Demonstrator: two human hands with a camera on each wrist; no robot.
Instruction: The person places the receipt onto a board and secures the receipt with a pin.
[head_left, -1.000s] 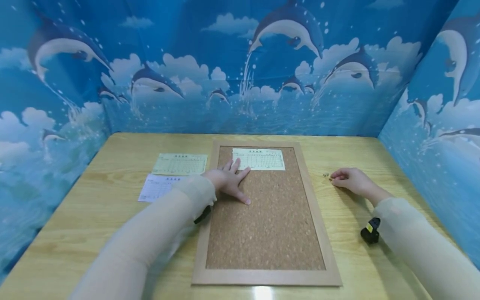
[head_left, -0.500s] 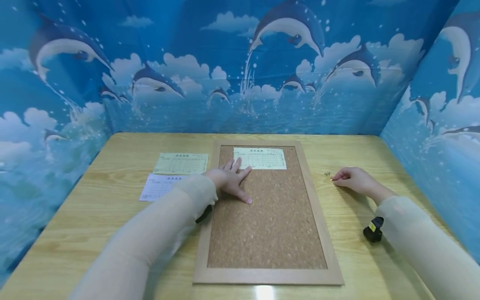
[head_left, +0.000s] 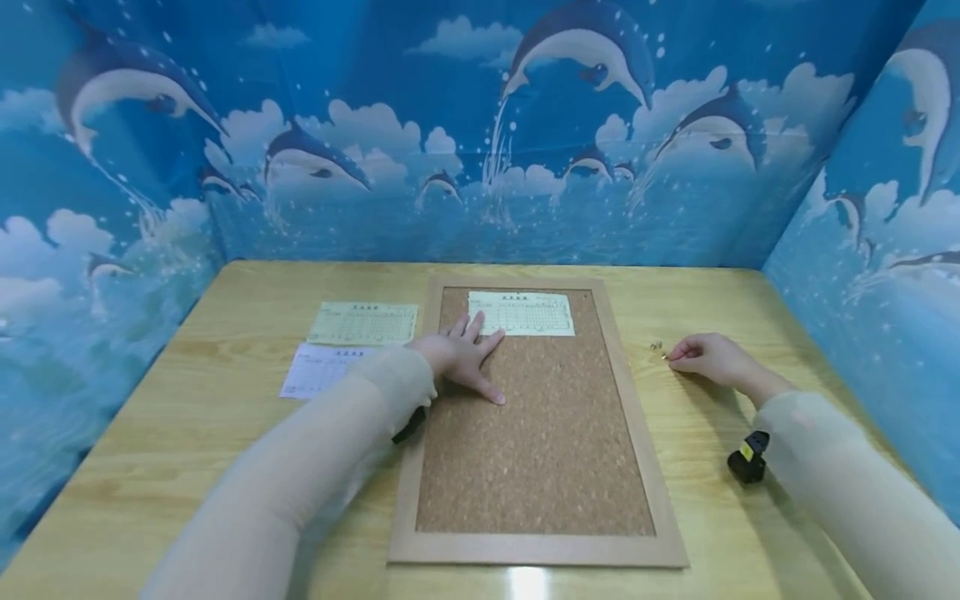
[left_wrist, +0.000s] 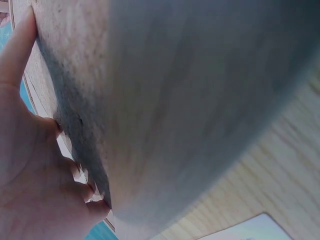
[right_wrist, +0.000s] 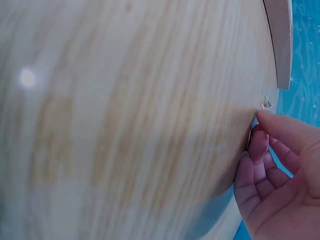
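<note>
My left hand [head_left: 467, 363] lies with spread fingers on the upper left of a wood-framed corkboard [head_left: 536, 450]. Its fingertips touch the lower left part of a pale green printed slip [head_left: 525, 315] at the board's top; in the left wrist view the fingers [left_wrist: 17, 55] rest on the cork. On the table right of the board, my right hand [head_left: 708, 360] pinches a small gold thumbtack [head_left: 665, 357] between thumb and fingertips, close to the tabletop. Several more loose thumbtacks [head_left: 656, 345] lie just beyond those fingertips, also seen as small pins [right_wrist: 266, 103] in the right wrist view.
Left of the board, a green slip [head_left: 363, 323] and a white slip [head_left: 318, 372] lie on the wooden table [head_left: 187, 433]; my left sleeve covers part of the white one. A blue dolphin-print curtain [head_left: 375, 208] encloses the table's back and sides.
My right fingertips have drawn together on the thumbtack and shifted very slightly away from the loose ones. The left hand stays in place on the board; the head view has tilted slightly.
</note>
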